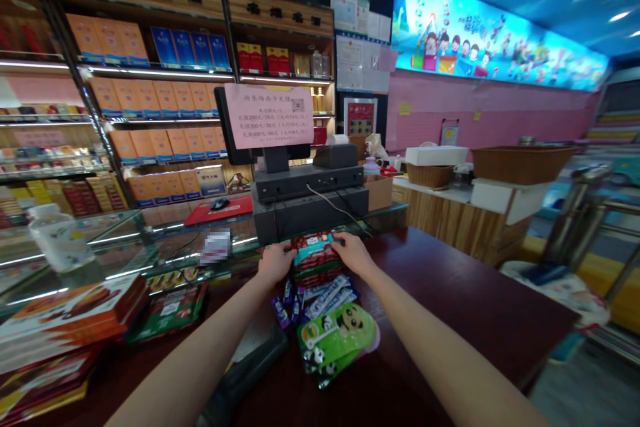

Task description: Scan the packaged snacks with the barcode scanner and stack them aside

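My left hand (274,263) and my right hand (354,252) grip the two ends of a red-brown and teal snack packet (315,246), fingers closed on its edges. Beneath it, similar packets (317,275) are stacked on the dark red counter. Just in front of the stack lie several purple and silver-blue wrapped bars (331,297). Nearer to me is a green packet with panda pictures (340,337). A dark handheld scanner (255,363) rests to its left, partly hidden behind my left forearm.
A cash register (310,180) with a pink paper sign (269,115) stands behind the packets. At left are orange boxes (75,313), a green and red packet (167,310) and a bottle (60,237) on the glass case. The dark red counter (450,293) ends at right, beside a white bag (555,293).
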A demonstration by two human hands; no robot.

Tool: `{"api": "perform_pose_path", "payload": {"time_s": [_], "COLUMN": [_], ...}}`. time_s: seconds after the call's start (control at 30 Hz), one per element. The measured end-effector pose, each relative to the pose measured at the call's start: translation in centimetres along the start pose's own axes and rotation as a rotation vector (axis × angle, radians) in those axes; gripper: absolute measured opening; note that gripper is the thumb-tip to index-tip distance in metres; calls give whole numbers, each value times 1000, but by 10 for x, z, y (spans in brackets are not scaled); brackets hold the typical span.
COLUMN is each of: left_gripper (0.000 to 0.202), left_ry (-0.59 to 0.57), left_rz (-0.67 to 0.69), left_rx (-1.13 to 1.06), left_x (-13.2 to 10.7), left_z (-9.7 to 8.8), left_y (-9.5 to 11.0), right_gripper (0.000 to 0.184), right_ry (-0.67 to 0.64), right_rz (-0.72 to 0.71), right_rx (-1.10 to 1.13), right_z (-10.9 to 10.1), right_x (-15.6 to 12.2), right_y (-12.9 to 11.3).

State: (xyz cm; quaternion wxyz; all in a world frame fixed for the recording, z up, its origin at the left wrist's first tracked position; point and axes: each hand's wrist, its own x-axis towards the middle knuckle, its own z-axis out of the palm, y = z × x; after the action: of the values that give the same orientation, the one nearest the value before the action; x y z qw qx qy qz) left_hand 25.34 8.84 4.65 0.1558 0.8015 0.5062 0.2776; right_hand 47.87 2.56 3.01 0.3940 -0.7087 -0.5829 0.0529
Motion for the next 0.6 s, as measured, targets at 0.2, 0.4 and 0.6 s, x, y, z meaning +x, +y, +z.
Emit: {"api": "perform_pose_path", "payload": {"time_s": [0.2, 0.4, 0.6], "left_gripper": [15, 15, 10], "left_ry": [-3, 9, 47], "left_rz": [-95, -116, -83], "left_rx": [-199, -267, -274], "left_x": [4, -12, -30], "left_z": [4, -6, -26], "left_y": [1, 7, 6], "right_gripper": [13, 8, 6], "right_ry": [34, 48, 62], "right_rz": [72, 91, 84], "right_rx": [45, 73, 80], "right_z": [-2, -7, -10], "right_x": [-4, -16, -28], "right_y": [1, -10, -31]}}
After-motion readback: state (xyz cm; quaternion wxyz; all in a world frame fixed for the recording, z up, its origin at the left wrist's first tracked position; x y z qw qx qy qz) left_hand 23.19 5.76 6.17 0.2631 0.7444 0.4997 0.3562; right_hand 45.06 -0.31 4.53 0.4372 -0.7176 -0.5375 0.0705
